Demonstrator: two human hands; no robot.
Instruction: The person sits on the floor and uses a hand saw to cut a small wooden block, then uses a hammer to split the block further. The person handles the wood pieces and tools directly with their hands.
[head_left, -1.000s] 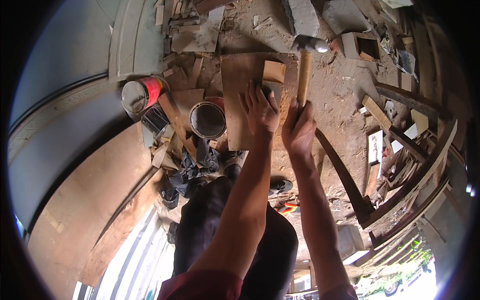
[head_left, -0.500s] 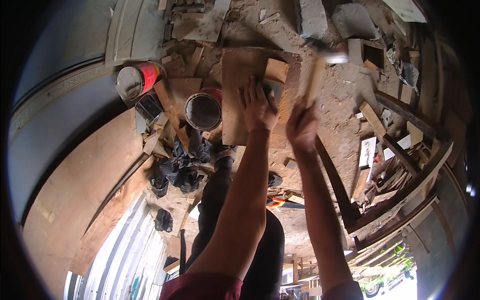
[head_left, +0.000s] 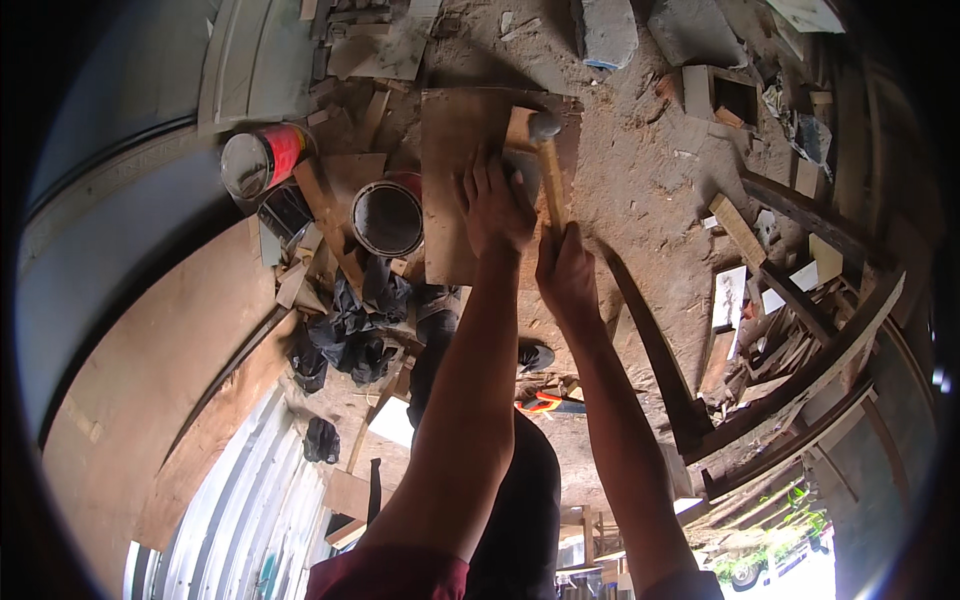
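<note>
My right hand (head_left: 568, 275) is closed round the wooden handle of a hammer (head_left: 553, 185). The dark metal head lies over the right end of a small light wood block (head_left: 519, 128); whether it touches the block I cannot tell. Beneath them is a flat brown wooden board (head_left: 450, 225) on the dirt ground. With fingers stretched out, my left hand (head_left: 497, 212) rests on this board just below the block. Its thumb points toward the hammer handle. A dark shadow falls between the left fingertips and the block.
Left of the board stand an open can (head_left: 388, 219) and a red can lying tilted (head_left: 262, 160). Black plastic bags (head_left: 350, 335) lie below them. An orange-handled saw (head_left: 545, 402) is near my legs. A curved wooden frame (head_left: 800, 410) and scrap wood fill the right side.
The hammer has swung down and to the left, from the right of the board to over the block. My left hand keeps its place on the board; the whole view has shifted slightly.
</note>
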